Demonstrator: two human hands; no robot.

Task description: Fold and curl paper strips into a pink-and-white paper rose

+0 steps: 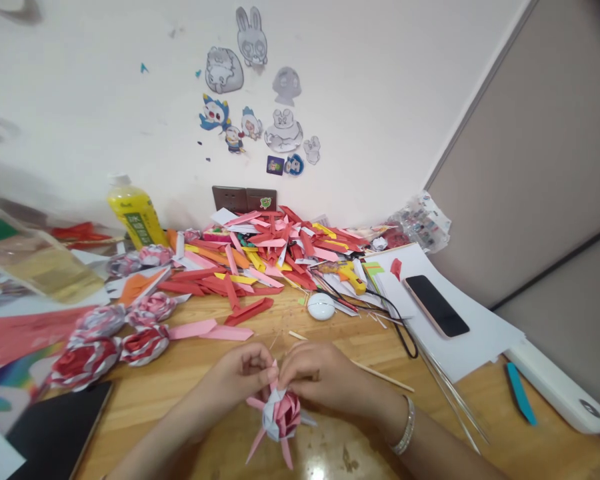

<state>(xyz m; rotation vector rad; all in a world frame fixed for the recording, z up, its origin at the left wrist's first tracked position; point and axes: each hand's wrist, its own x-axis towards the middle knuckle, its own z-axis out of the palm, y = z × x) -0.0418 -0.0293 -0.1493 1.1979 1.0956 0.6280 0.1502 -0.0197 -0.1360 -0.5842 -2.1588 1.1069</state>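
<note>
Low in the middle of the head view is a folded paper flower (281, 415) in pink, white and dark pink, with loose paper strips sticking out around it. My left hand (253, 370) pinches a pink strip at the flower's upper edge. Close against it, my right hand (313, 373) has its fingers closed on the flower's top edge; the exact paper fold between the fingertips is hidden. A bracelet (407, 427) circles my right wrist. Beyond my hands lie pink paper strips (213, 330) and a white rounded case (321, 307).
A heap of folded paper strips (280, 247) lies against the wall. Finished paper flowers (145, 343), a yellow-labelled bottle (137, 213) and a dark tablet-like slab (55, 433) are on the left. To the right are a yellow glue gun (347, 275), a phone (437, 307) and thin wires (453, 393).
</note>
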